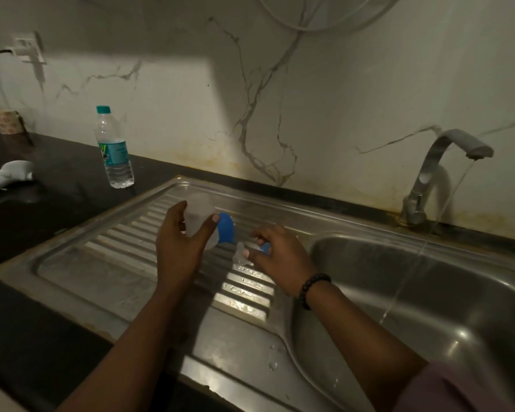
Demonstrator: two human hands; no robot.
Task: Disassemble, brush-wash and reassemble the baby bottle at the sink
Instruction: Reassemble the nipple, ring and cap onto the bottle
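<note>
My left hand (179,242) grips a clear baby bottle (198,215) over the ribbed drainboard; a blue piece (226,226) shows at the bottle's right end, just past my thumb. My right hand (280,254) is closed on a clear silicone teat (239,255) with a bit of blue collar (265,247) between the fingers. The two hands are a short gap apart, left of the sink basin. No brush shows in this view.
The tap (437,171) at the right runs a thin stream into the steel basin (428,292). A plastic water bottle (115,150) stands on the dark counter behind the drainboard (107,263). A white object (6,173) lies at far left.
</note>
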